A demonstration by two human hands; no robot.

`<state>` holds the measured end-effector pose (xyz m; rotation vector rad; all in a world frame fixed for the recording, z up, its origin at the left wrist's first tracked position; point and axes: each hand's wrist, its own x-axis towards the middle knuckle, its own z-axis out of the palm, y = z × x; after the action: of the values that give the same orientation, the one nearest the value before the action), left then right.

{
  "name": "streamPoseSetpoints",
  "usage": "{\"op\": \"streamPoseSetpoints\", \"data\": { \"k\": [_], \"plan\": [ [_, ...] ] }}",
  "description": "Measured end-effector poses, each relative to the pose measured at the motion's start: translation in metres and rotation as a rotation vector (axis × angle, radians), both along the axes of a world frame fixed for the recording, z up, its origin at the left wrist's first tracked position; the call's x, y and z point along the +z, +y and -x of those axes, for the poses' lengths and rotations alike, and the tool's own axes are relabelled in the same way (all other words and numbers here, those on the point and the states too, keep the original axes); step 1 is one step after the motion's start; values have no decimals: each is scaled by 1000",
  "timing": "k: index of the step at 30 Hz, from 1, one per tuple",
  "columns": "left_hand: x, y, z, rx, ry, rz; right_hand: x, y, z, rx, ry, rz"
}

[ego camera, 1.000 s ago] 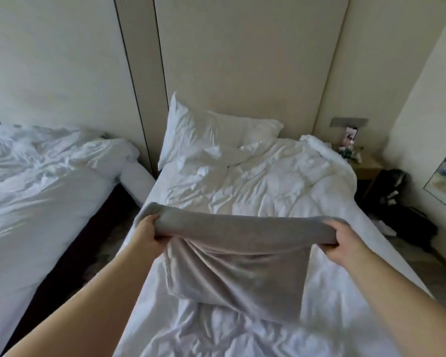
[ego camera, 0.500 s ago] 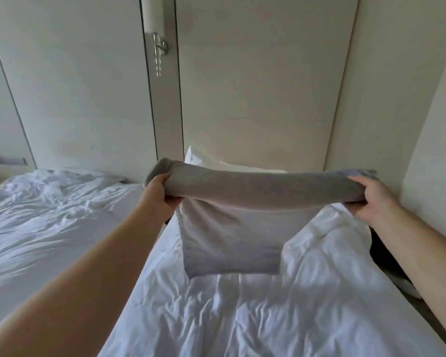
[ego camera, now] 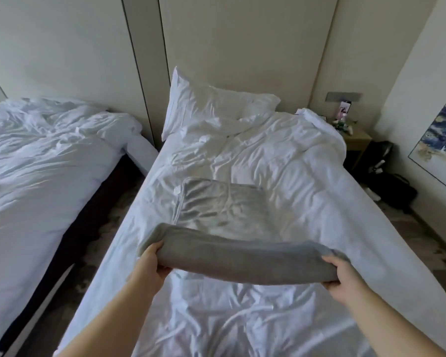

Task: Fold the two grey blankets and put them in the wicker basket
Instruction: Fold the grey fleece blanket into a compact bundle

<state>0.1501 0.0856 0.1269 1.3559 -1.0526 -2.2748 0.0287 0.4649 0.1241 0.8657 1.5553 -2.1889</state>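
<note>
A grey blanket point(ego camera: 242, 256) lies partly spread over the white bed point(ego camera: 307, 189). Its far half rests flat on the duvet, and its near edge is a thick fold held just above the sheet. My left hand point(ego camera: 152, 264) grips the left end of that fold. At the right end, my right hand point(ego camera: 341, 276) pinches the fold. No wicker basket shows in this view, and I see only this one grey blanket.
A pillow point(ego camera: 211, 106) leans at the head of the bed. A second white bed point(ego camera: 44, 161) stands to the left across a dark floor gap. At the right are a nightstand point(ego camera: 355, 140) with small items and a black bag point(ego camera: 394, 191) on the floor.
Both hands brought the blanket down from chest height onto the bed. Its hanging part now lies flat on the duvet, and the view tilted downward.
</note>
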Motion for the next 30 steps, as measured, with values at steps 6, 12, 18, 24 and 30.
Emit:
{"op": "streamPoseSetpoints", "data": {
  "k": [6, 12, 18, 24, 30],
  "plan": [
    [-68, 61, -140, 28, -203, -99, -52, 58, -136, -45, -140, -84],
    [-88, 94, -221, 74, -226, -203, -68, 88, -212, -31, -154, -83],
    [-75, 92, -216, 104, -215, -178, -64, 86, -205, -51, -132, -32],
    [-52, 70, -137, 96, -151, -155, -60, 53, -129, -110, -145, 0],
    [-74, 31, -34, 23, -157, -62, -88, 12, -22, -123, -200, -29]
  ]
}}
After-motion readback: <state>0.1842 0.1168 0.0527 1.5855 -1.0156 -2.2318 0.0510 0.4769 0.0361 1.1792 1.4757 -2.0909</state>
